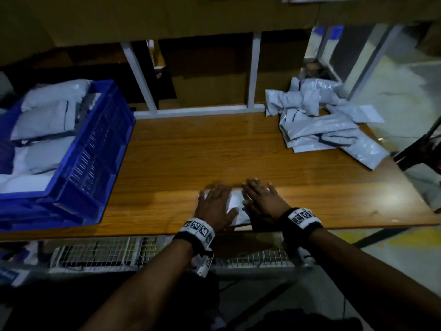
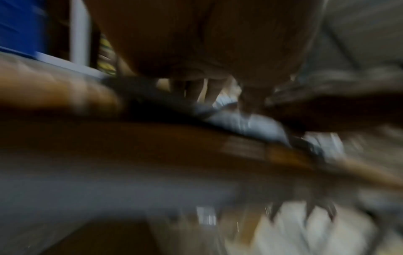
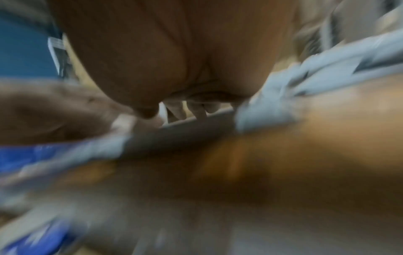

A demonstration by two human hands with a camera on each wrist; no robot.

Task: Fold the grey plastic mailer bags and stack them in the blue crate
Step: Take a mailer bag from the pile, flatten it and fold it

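Blue crate (image 1: 100, 149) far left on desk (image 1: 191, 149), holding folded grey mailers (image 1: 45, 120). Near front edge: left hand (image 1: 214, 206) flat on folded mailer bag (image 1: 235, 204), fingers (image 1: 206, 193) straight, slightly spread, pressing. Right hand (image 1: 262, 201) alongside, also flat, fingers straight. Unfolded mailer pile (image 1: 319, 125) far right, well apart. Best done by pressing outward along the crease to push air out, then lifting with edges held so the fold keeps. Bag mostly hidden under palms; fold count unclear. Both wrist views badly blurred; crate's left side cut off.
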